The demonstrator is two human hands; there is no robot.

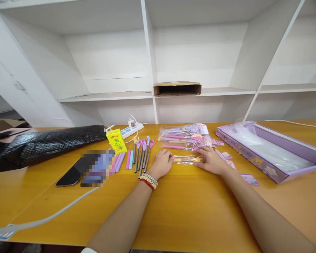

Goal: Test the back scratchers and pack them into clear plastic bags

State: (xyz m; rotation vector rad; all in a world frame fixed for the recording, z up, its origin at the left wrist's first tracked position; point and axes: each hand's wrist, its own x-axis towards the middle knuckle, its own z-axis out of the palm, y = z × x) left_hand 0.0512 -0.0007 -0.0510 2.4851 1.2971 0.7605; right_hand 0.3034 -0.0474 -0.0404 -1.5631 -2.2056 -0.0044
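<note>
A yellow back scratcher (185, 159) in a clear plastic sleeve lies flat on the table between my hands. My left hand (162, 163) has its fingers curled on the sleeve's left end. At the claw end, my right hand (212, 160) pinches the other side, partly covering it. Just beyond lies a pile of bagged back scratchers (184, 136) in pink and purple. Left of my left hand are several loose claw heads on metal rods (143, 154). Purple handle tubes (120, 161) and a blue handle tube (131, 160) rest beside them.
A purple box (255, 158) with clear bags (274, 151) stands at right, small printed cards (249, 179) near it. Leftward are a yellow tea packet (116, 141), power strip (131, 130), phone (72, 172) and black wrapped bundle (55, 142). A white cable (55, 213) crosses the front left.
</note>
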